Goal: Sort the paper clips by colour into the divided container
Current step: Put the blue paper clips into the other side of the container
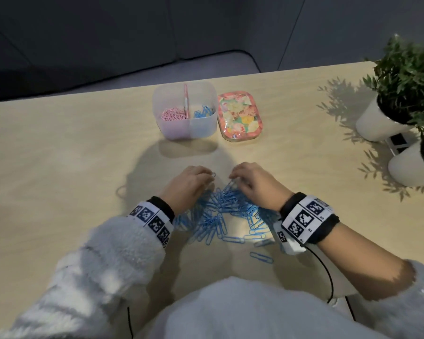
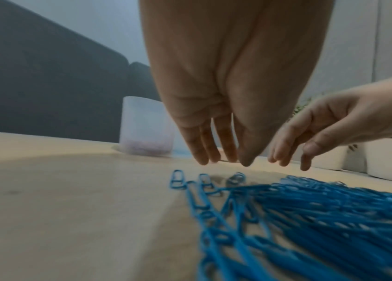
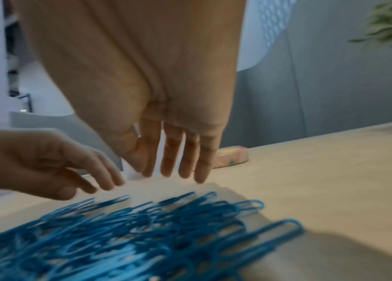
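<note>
A heap of blue paper clips lies on the table in front of me, blurred in both wrist views. Both hands hover at its far edge, fingers straight and pointing down. My left hand has its fingertips by a few outlying clips and holds nothing. My right hand is just right of it, also empty. Farther back stands the translucent divided container, with pink clips in its left half and blue clips in its right half.
A floral lid lies right of the container. Two potted plants in white pots stand at the table's right edge. A stray blue clip lies near my body. The wooden table ends behind the container.
</note>
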The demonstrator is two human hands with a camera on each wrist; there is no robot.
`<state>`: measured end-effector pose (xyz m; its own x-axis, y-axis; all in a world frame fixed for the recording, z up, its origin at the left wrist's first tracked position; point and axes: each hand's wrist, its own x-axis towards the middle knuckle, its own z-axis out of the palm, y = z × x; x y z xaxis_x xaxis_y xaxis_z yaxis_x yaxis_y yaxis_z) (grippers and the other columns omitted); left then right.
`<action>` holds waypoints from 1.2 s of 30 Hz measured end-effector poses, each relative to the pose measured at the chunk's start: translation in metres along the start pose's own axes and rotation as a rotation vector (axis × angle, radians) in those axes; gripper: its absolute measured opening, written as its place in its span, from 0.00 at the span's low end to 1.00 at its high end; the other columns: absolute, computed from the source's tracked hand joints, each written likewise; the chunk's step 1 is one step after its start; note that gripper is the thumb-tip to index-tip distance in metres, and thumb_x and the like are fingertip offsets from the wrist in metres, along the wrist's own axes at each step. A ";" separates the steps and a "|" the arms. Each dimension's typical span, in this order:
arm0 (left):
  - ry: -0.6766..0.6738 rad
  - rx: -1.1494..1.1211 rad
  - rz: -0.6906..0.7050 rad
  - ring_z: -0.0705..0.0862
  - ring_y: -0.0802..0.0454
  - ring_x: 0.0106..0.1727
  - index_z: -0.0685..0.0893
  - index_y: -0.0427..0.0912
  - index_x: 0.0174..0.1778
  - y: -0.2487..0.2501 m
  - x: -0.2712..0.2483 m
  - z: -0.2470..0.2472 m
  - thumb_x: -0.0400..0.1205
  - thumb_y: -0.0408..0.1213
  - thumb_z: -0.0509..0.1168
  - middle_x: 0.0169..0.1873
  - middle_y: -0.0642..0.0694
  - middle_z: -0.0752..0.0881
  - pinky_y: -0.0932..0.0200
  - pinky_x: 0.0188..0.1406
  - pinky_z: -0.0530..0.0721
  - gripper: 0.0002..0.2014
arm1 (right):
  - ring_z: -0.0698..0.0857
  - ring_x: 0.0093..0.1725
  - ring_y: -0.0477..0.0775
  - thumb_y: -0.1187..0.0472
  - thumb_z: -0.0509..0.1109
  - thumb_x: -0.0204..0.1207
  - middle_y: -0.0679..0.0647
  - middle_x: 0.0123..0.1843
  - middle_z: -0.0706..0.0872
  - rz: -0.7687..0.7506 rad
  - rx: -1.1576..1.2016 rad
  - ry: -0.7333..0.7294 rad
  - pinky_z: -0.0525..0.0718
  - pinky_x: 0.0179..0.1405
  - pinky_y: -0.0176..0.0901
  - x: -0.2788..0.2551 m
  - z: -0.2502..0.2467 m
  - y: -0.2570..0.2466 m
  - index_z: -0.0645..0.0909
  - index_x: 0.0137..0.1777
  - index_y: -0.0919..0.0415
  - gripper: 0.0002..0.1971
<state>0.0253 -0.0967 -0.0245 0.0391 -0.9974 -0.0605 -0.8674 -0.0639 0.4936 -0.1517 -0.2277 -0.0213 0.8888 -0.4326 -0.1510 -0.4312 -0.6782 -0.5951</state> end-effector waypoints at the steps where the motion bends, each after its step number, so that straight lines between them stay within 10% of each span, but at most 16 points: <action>1: 0.043 -0.012 -0.019 0.81 0.35 0.57 0.84 0.36 0.56 -0.004 -0.004 -0.003 0.79 0.31 0.60 0.59 0.35 0.84 0.45 0.61 0.79 0.13 | 0.80 0.58 0.65 0.68 0.63 0.74 0.62 0.58 0.83 0.069 -0.006 0.042 0.77 0.62 0.53 0.001 -0.004 0.005 0.83 0.56 0.64 0.13; 9: -0.176 -0.004 -0.207 0.73 0.40 0.64 0.74 0.40 0.70 0.004 -0.006 -0.015 0.70 0.50 0.73 0.64 0.38 0.76 0.48 0.68 0.72 0.34 | 0.72 0.59 0.60 0.41 0.75 0.65 0.59 0.58 0.75 0.156 -0.141 -0.124 0.75 0.59 0.51 0.000 0.001 -0.020 0.78 0.56 0.62 0.28; 15: -0.187 0.030 -0.205 0.79 0.40 0.57 0.80 0.39 0.61 0.018 -0.007 -0.002 0.73 0.37 0.71 0.54 0.38 0.81 0.49 0.56 0.75 0.20 | 0.72 0.63 0.61 0.60 0.70 0.71 0.59 0.63 0.74 0.011 -0.307 -0.182 0.75 0.60 0.51 -0.009 0.018 -0.042 0.74 0.68 0.59 0.24; 23: -0.068 0.035 -0.231 0.80 0.39 0.56 0.84 0.38 0.55 0.016 -0.015 -0.003 0.78 0.33 0.64 0.53 0.38 0.83 0.48 0.54 0.76 0.11 | 0.78 0.59 0.63 0.66 0.61 0.77 0.60 0.54 0.82 -0.054 -0.375 -0.165 0.80 0.51 0.57 0.001 0.018 -0.033 0.82 0.56 0.62 0.11; 27: -0.028 0.025 -0.242 0.81 0.39 0.55 0.84 0.38 0.52 0.013 -0.017 -0.004 0.78 0.32 0.64 0.52 0.38 0.84 0.49 0.52 0.76 0.09 | 0.84 0.48 0.61 0.66 0.67 0.72 0.59 0.45 0.88 -0.015 -0.133 -0.099 0.79 0.48 0.49 0.013 -0.004 -0.030 0.86 0.48 0.64 0.08; 30: -0.028 0.056 -0.253 0.81 0.39 0.53 0.83 0.39 0.52 0.014 -0.018 -0.006 0.80 0.34 0.62 0.48 0.38 0.87 0.50 0.48 0.75 0.08 | 0.79 0.28 0.38 0.67 0.72 0.71 0.46 0.29 0.81 0.053 0.118 -0.022 0.70 0.30 0.28 0.031 -0.034 -0.039 0.88 0.44 0.62 0.05; 36: 0.010 0.006 -0.275 0.82 0.40 0.51 0.82 0.40 0.52 0.018 -0.017 -0.012 0.80 0.35 0.62 0.47 0.40 0.87 0.49 0.46 0.77 0.07 | 0.77 0.20 0.36 0.72 0.72 0.70 0.53 0.26 0.77 0.221 0.333 0.209 0.77 0.23 0.28 0.113 -0.082 -0.050 0.71 0.23 0.57 0.19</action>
<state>0.0152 -0.0815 -0.0041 0.2784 -0.9429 -0.1830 -0.8262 -0.3323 0.4549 -0.0426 -0.2911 0.0566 0.7160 -0.6795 -0.1604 -0.5031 -0.3429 -0.7933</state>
